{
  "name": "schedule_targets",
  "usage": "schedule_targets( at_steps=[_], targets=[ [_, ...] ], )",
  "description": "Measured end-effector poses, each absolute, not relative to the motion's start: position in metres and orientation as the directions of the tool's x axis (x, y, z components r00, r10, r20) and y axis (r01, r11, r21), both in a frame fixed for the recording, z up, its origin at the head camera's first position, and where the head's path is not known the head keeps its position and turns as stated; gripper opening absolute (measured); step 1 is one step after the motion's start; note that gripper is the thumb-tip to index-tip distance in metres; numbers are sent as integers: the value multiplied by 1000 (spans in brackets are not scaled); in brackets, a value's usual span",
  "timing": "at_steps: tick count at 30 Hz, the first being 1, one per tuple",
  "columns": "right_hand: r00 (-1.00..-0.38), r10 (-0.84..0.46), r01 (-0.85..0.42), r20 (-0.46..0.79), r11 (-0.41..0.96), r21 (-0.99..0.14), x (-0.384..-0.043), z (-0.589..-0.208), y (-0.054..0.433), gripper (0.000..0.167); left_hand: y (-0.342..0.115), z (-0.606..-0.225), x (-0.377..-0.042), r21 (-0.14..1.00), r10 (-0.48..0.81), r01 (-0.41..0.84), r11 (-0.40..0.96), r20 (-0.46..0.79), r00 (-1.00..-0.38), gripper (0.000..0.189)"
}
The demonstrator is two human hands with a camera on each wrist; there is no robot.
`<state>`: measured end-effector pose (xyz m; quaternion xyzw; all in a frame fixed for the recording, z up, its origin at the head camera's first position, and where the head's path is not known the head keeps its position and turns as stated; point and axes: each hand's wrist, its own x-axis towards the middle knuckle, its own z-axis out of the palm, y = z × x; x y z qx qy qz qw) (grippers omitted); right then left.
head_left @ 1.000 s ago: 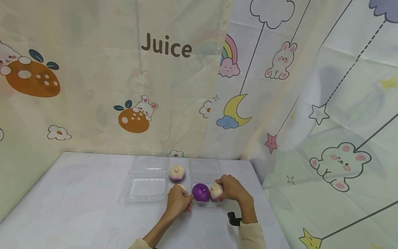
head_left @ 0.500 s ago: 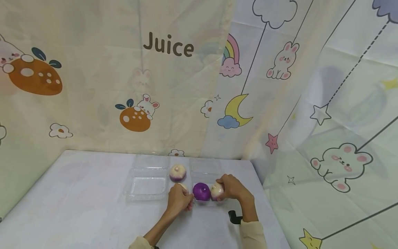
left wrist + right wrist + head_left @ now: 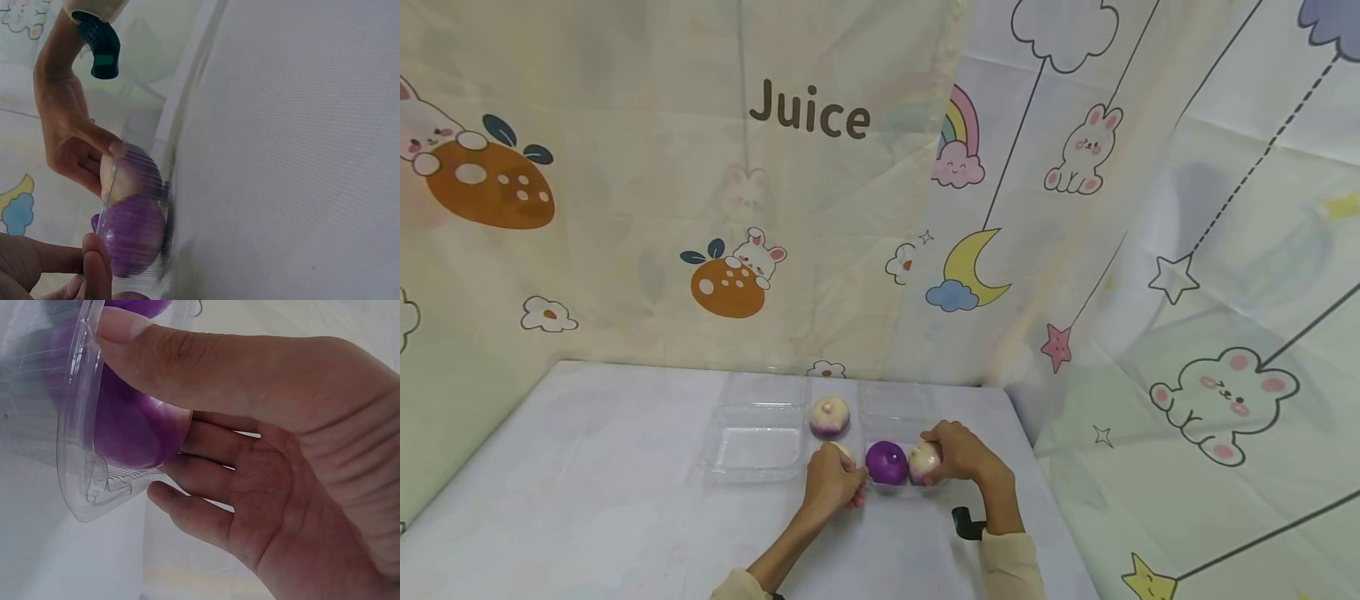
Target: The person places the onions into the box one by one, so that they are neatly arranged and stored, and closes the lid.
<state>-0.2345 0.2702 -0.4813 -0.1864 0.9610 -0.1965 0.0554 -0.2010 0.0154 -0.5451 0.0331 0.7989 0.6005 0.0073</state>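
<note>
My right hand (image 3: 958, 454) curls round a white-and-purple turnip (image 3: 925, 461) in the right end of a clear plastic clamshell box (image 3: 81, 481). Its thumb lies by the box rim, as the right wrist view shows. Beside that turnip, in the same box, sits a shiny purple onion-like vegetable (image 3: 886, 463) with a small nub. My left hand (image 3: 833, 479) pinches the left edge of this box between thumb and finger. Another pale vegetable (image 3: 841, 450) is mostly hidden behind the left hand. Farther back, a white-and-purple turnip (image 3: 830, 416) stands on the table between two boxes.
A second clear clamshell box (image 3: 756, 450) lies with its lid open at the left of the white table (image 3: 602, 500). The right box's lid (image 3: 895, 400) leans back behind it. Printed cloth (image 3: 820, 192) hangs behind and on the right. A black device (image 3: 968, 523) is at the right wrist.
The head view has shifted slightly. Both hands, the turnip and the box keep almost the same places.
</note>
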Motion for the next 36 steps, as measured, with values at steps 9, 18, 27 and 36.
schedule_targets(
  at_steps=[9, 18, 27, 36],
  targets=[
    [-926, -376, -334, -27, 852, -404, -232, -481, 273, 74, 16, -545, -201, 960, 70, 52, 274, 34, -997, 28],
    [-924, -382, -341, -20, 848, -406, -231, -480, 274, 74, 17, -544, -200, 961, 64, 46, 274, 30, -997, 28],
    [-927, -374, -330, -21, 842, -427, -230, -481, 276, 75, 16, -545, -200, 963, 71, 57, 264, 39, -997, 27],
    [-940, -342, -305, -8, 847, -436, -232, -480, 281, 83, 17, -544, -201, 959, 60, 42, 281, 26, -998, 29]
  ],
)
